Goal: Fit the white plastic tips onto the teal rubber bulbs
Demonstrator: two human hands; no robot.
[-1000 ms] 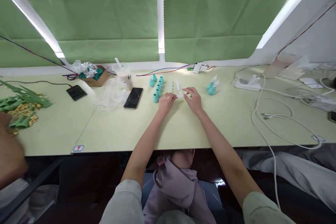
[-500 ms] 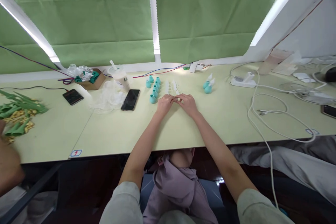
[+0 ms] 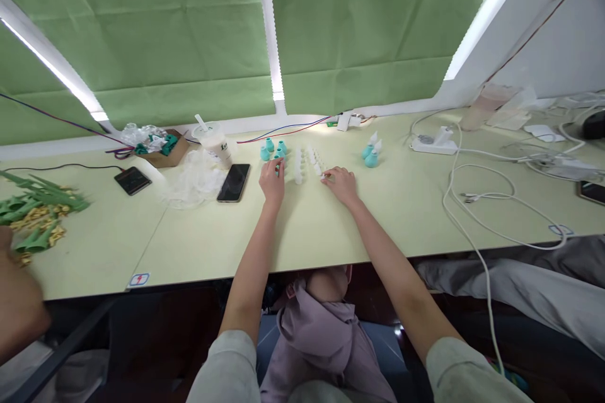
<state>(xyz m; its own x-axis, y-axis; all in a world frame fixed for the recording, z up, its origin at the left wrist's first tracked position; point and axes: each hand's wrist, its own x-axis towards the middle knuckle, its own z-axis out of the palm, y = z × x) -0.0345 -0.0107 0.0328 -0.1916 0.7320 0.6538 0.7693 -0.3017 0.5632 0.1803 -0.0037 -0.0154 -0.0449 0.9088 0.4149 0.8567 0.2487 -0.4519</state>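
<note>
Several small teal vase-shaped pieces (image 3: pixel 270 144) stand in a cluster on the table. My left hand (image 3: pixel 272 184) is at the near end of this cluster, its fingers closed around a teal piece that they mostly cover. To the right lie two rows of small white pieces, a straight white row (image 3: pixel 298 167) and a slanted white row (image 3: pixel 312 159). At the near end of the slanted row my right hand (image 3: pixel 341 184) pinches a small white piece between its fingertips. Farther right stand a few teal pieces with white pointed tips (image 3: pixel 371 154).
Left of my hands lie a phone (image 3: pixel 234 182), a crumpled clear bag (image 3: pixel 198 179) and a drink cup (image 3: pixel 215 145). A power strip (image 3: pixel 433 143) and white cables (image 3: pixel 456 201) cover the right side. Another person's arm (image 3: pixel 19 296) is at the far left, near green plastic parts (image 3: pixel 40 198).
My hands were together in front of the white rows. They have moved apart: the left to the teal cluster, the right slightly rightward to the slanted row's end.
</note>
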